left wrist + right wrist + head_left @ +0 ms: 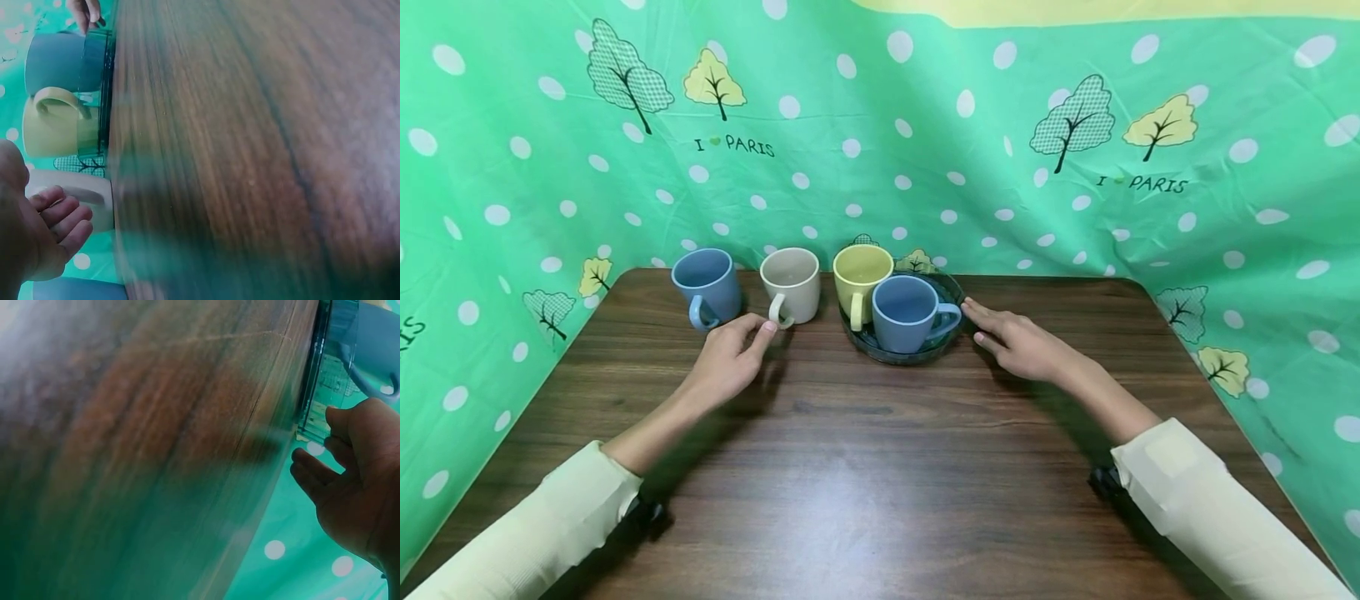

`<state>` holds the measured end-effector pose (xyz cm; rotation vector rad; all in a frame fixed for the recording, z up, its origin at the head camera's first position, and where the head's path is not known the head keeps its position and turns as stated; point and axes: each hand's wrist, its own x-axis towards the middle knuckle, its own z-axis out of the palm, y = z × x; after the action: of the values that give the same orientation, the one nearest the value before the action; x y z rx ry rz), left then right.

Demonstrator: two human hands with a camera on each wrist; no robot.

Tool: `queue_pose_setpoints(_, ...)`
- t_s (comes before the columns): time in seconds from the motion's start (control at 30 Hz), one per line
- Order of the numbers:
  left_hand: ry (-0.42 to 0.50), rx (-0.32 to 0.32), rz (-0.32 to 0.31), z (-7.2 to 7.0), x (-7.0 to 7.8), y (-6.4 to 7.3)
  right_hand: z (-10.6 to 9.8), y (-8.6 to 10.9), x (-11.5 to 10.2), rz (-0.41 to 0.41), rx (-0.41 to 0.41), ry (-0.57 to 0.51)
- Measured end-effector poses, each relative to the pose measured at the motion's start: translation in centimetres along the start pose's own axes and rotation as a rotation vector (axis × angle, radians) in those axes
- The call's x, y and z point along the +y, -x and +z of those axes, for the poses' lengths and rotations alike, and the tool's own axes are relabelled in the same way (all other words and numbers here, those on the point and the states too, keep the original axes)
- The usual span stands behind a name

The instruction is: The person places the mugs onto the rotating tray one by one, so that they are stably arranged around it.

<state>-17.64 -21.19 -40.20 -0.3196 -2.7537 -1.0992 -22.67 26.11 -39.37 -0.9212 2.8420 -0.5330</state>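
My left hand (727,357) pinches the handle of a white mug (801,287) between thumb and forefinger; the other fingers (65,225) curl loosely in the left wrist view. Left of it stands a blue mug (706,279), its handle toward me. To the right is a dark clear glass dish (951,287) holding a yellow mug (859,271) and a second blue mug (901,315), whose handle points right. My right hand (1018,343) has its fingers extended, fingertips right at the dish's right rim. In the right wrist view, that hand (362,469) is beside the dish's wall.
The brown wooden table (850,467) has its far edge close behind the mugs. A green dotted cloth (880,125) with printed trees hangs behind and along both sides. A dark wrist device (651,517) sits under the left sleeve.
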Motion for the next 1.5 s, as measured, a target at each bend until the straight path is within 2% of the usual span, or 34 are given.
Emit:
queue_pose_setpoints(0.3, 0.075, 0.028, -0.116, -0.1, -0.9, -0.5, 0.1, 0.4, -0.3, 0.001, -0.003, 0.001)
queue_pose_setpoints(0.47, 0.163, -0.016, -0.167, -0.2, -1.2, -1.0, 0.1, 0.6, -0.5, -0.002, 0.002, 0.001)
queue_pose_setpoints(0.73, 0.360, -0.093, -0.184, -0.2, -1.5, -1.7, 0.1, 0.8, -0.8, 0.012, 0.002, 0.011)
queue_pose_setpoints(1.1, 0.585, -0.130, -0.217, 0.6, -1.5, -2.8, 0.4, 1.4, -1.4, -0.002, 0.024, 0.022)
queue_pose_setpoints(1.5, 0.743, -0.207, -0.279, 1.0, -1.4, -3.1, 0.5, 1.9, -1.8, -0.040, 0.031, 0.048)
